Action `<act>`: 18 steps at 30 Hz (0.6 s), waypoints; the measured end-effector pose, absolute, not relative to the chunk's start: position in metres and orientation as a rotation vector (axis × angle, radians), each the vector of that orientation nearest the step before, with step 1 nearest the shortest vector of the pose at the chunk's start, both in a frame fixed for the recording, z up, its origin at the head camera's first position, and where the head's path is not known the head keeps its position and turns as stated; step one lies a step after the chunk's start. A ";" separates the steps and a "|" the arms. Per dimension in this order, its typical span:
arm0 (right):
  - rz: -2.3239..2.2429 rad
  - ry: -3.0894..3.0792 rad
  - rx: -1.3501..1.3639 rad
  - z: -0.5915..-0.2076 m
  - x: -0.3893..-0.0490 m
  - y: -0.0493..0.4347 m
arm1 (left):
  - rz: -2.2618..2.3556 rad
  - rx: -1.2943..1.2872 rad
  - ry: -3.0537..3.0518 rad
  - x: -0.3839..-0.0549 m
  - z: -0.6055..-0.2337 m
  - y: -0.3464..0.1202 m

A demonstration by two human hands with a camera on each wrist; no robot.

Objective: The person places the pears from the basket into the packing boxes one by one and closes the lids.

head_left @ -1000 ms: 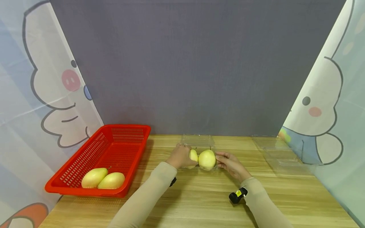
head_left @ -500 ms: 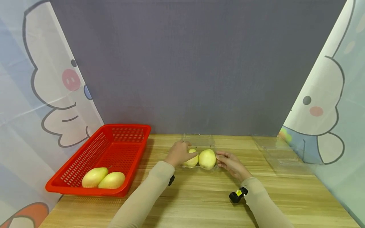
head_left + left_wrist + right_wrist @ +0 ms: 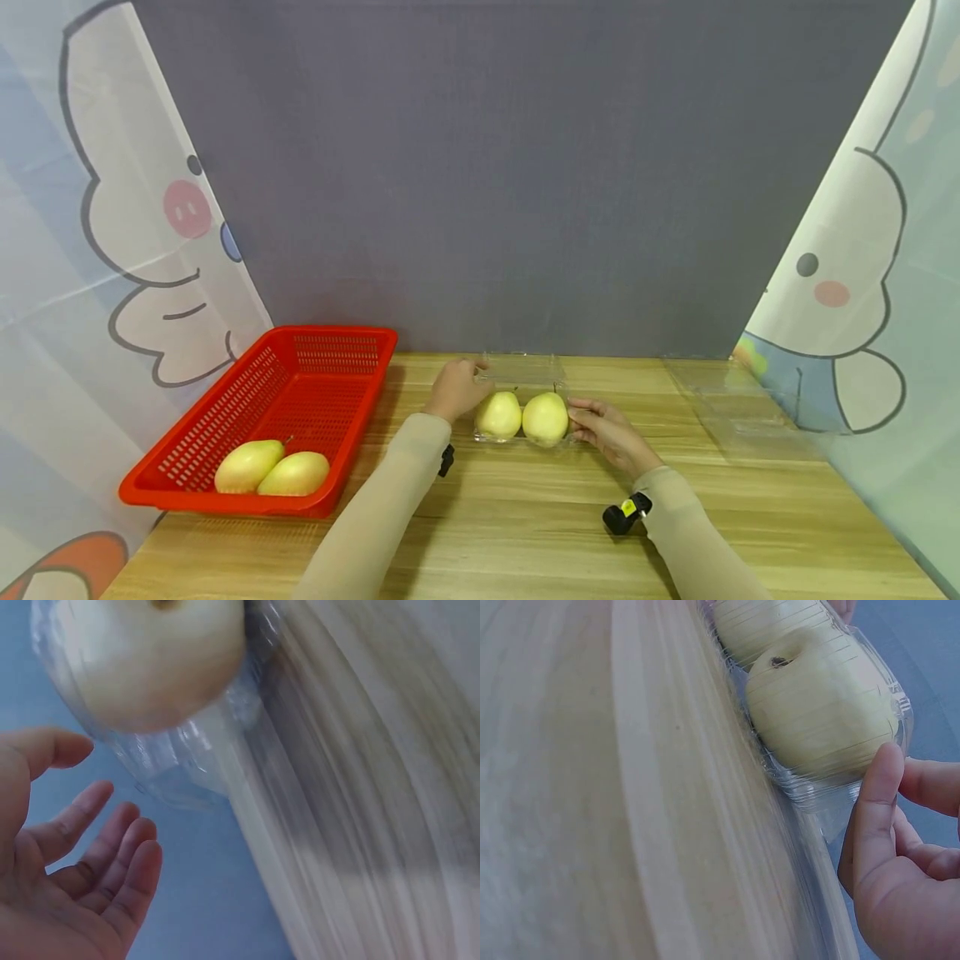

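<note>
Left hand (image 3: 453,390) loosely spread; right hand (image 3: 611,435) apparently pinching clear box (image 3: 814,793) holding 2 pears (image 3: 545,419).

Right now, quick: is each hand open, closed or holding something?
Left hand: open, holding nothing.
Right hand: closed, pinching the clear container by its edge.

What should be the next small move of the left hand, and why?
Probably the left hand should fold the clear lid over the two pears: they sit in the plastic box, its lid appears open behind them, this hand is free nearby, and the right hand holds the box's edge.
</note>
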State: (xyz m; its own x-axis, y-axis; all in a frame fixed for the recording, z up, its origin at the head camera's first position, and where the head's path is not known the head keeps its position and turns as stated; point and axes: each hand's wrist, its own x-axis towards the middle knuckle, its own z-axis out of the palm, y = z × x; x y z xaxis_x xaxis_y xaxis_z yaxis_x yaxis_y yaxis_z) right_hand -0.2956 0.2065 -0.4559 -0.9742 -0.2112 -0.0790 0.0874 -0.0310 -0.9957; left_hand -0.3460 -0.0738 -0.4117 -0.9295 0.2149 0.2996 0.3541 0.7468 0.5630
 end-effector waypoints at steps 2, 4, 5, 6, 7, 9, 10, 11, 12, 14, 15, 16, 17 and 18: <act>-2.114 2.028 -0.135 -0.456 -0.296 0.207 | -0.962 -0.438 -2.723 -0.348 -0.413 -0.076; -2.118 2.024 -0.137 -0.456 -0.296 0.207 | -0.995 -0.413 -2.723 -0.351 -0.414 -0.077; -2.120 2.022 -0.137 -0.456 -0.295 0.207 | -1.016 -0.399 -2.726 -0.353 -0.415 -0.078; -2.122 2.020 -0.137 -0.456 -0.295 0.207 | -1.031 -0.385 -2.730 -0.355 -0.417 -0.078; -2.123 2.018 -0.138 -0.456 -0.295 0.207 | -1.046 -0.370 -2.734 -0.357 -0.418 -0.079; -2.121 2.016 -0.145 -0.456 -0.295 0.206 | -1.064 -0.347 -2.741 -0.360 -0.420 -0.080; -2.121 2.016 -0.149 -0.456 -0.294 0.206 | -1.063 -0.341 -2.744 -0.362 -0.420 -0.080; -2.121 2.014 -0.147 -0.456 -0.295 0.206 | -1.060 -0.337 -2.746 -0.363 -0.421 -0.080; -2.121 2.014 -0.149 -0.455 -0.294 0.206 | -1.053 -0.335 -2.752 -0.364 -0.421 -0.081; -2.122 2.013 -0.148 -0.455 -0.294 0.206 | -1.059 -0.333 -2.754 -0.365 -0.421 -0.081; -2.122 2.013 -0.149 -0.455 -0.294 0.206 | -1.073 -0.327 -2.756 -0.366 -0.422 -0.081; -2.123 2.013 -0.148 -0.455 -0.294 0.206 | -1.081 -0.326 -2.756 -0.367 -0.422 -0.082; -2.124 2.012 -0.148 -0.455 -0.294 0.206 | -1.099 -0.322 -2.756 -0.367 -0.422 -0.082; -2.125 2.010 -0.151 -0.454 -0.294 0.206 | -1.113 -0.314 -2.760 -0.368 -0.423 -0.083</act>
State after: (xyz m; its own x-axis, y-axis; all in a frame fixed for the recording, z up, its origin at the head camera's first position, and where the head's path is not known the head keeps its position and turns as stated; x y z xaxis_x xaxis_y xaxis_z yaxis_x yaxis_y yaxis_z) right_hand -0.2936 0.2057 -0.4545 -0.9723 -0.2230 -0.0704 0.0827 -0.0462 -0.9955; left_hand -0.3680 -0.0826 -0.4228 -0.9670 0.1377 0.2142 0.2478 0.7028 0.6669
